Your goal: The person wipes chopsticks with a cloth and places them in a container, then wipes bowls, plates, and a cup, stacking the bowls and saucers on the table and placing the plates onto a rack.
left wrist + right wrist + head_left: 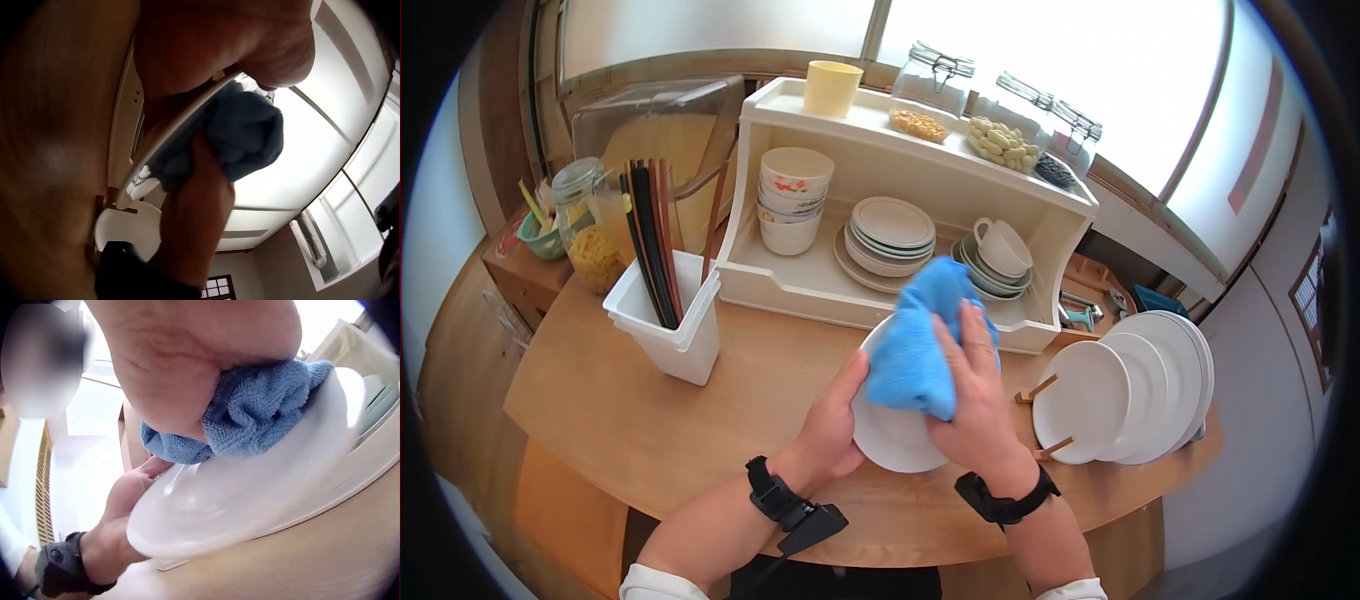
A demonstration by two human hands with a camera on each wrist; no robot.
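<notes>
A white plate (897,440) is held tilted above the table, in front of the shelf. My left hand (832,425) grips it by its left rim, thumb on the upper face and fingers going underneath. My right hand (975,400) holds a bunched blue terry cloth (920,345) against the plate's face, with fingers spread over the fabric. In the right wrist view the cloth (262,415) is squeezed between the palm and the glossy plate (250,500). The left wrist view shows the plate edge-on, with the right thumb lying on the cloth (247,131).
Behind stands a cream shelf (740,275) with stacked bowls (792,190), plates (893,222) and a cup (1003,247); jars (930,85) line its top. White plates (1085,405) stand in a wooden rack at right. Chopsticks fill a white container (685,350) at left.
</notes>
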